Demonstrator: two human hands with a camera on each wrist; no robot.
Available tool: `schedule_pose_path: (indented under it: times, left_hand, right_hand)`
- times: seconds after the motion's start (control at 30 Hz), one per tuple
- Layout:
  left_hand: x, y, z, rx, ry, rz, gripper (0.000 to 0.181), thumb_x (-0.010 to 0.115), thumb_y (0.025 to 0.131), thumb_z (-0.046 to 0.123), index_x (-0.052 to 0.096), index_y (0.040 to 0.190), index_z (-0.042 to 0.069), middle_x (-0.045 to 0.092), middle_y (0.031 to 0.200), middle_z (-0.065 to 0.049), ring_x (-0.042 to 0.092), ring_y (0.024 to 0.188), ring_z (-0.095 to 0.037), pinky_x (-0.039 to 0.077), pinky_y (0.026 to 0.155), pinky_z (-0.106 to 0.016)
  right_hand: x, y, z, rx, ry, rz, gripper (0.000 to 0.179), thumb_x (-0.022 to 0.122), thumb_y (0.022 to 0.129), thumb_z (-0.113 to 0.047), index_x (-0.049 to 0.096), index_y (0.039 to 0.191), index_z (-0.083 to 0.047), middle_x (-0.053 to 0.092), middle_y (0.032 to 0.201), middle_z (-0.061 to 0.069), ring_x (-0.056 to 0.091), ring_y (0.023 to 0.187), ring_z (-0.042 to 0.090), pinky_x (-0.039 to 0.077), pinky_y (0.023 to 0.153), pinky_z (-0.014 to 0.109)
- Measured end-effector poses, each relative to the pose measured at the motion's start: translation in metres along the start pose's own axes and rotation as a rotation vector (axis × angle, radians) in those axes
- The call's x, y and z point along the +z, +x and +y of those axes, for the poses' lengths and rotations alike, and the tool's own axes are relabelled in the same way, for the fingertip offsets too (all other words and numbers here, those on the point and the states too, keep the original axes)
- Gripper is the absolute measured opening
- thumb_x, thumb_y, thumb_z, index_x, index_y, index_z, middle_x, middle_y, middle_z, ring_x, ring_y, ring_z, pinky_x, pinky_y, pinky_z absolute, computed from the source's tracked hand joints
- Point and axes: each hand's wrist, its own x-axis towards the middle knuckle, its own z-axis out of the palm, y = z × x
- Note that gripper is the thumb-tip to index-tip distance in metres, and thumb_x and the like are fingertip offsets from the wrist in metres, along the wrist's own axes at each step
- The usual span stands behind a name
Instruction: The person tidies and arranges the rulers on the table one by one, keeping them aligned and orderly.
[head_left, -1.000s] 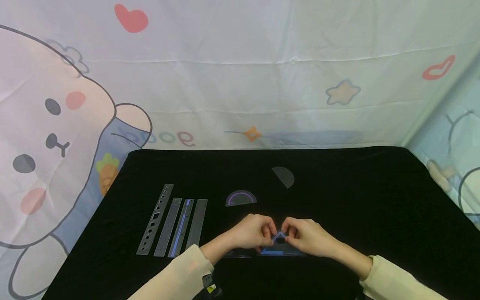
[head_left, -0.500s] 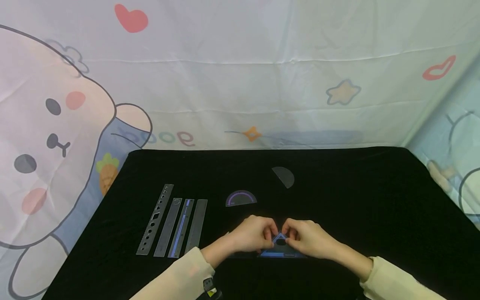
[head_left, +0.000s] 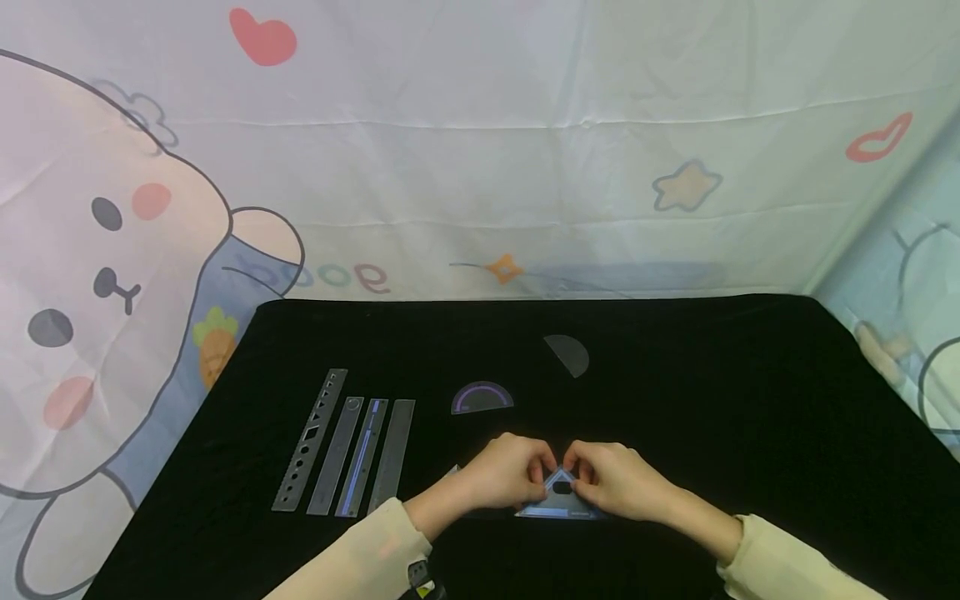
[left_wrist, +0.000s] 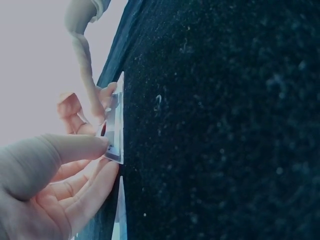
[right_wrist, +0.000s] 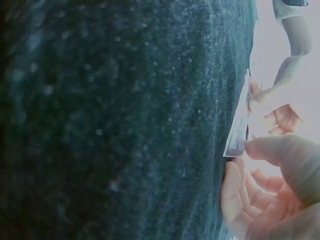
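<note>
Both hands pinch a clear triangular set square (head_left: 567,502) with blue markings and a hole in its middle. The left hand (head_left: 501,473) has thumb and fingers on its left slanted side, and the right hand (head_left: 626,482) holds the right one. In the left wrist view the set square (left_wrist: 116,117) sits between the thumb and fingers of each hand, close to the black cloth. Another clear flat piece (head_left: 454,469) lies mostly hidden behind the left wrist; a pointed clear piece (left_wrist: 120,212) shows below the left fingers in the left wrist view.
On the black-covered table (head_left: 720,383), a stencil ruler (head_left: 311,437), a clear ruler (head_left: 335,457), a blue-striped ruler (head_left: 363,457) and another clear ruler (head_left: 392,454) lie side by side at left. A purple-marked protractor (head_left: 482,398) and a plain protractor (head_left: 568,353) lie beyond the hands.
Both hands have shifted very slightly toward the person with the set square, which now looks brighter and shows more of its face. The rulers and protractors have stayed put.
</note>
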Motion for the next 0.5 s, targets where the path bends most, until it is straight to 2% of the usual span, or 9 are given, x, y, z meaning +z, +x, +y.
schedule_pose_path:
  times: [0.2, 0.5]
  left_hand:
    - [0.0004, 0.0006, 0.0003, 0.000, 0.024, 0.005, 0.030, 0.070, 0.076, 0.008, 0.061, 0.104, 0.007, 0.055, 0.063, 0.009, 0.052, 0.047, -0.002, 0.045, 0.043, -0.013]
    - [0.0017, 0.0009, 0.0006, 0.015, 0.067, 0.027, 0.030, 0.071, 0.075, 0.007, 0.062, 0.103, 0.006, 0.054, 0.061, 0.009, 0.050, 0.045, -0.001, 0.043, 0.041, -0.012]
  right_hand:
    - [0.0009, 0.0014, 0.0001, 0.021, -0.030, -0.004, 0.022, 0.065, 0.079, -0.009, 0.057, 0.099, -0.014, 0.050, 0.067, -0.010, 0.048, 0.053, 0.000, 0.045, 0.047, 0.017]
    - [0.0023, 0.0013, -0.0001, 0.008, -0.043, 0.015, 0.023, 0.066, 0.079, -0.009, 0.057, 0.099, -0.014, 0.050, 0.067, -0.010, 0.046, 0.051, -0.001, 0.044, 0.045, 0.016]
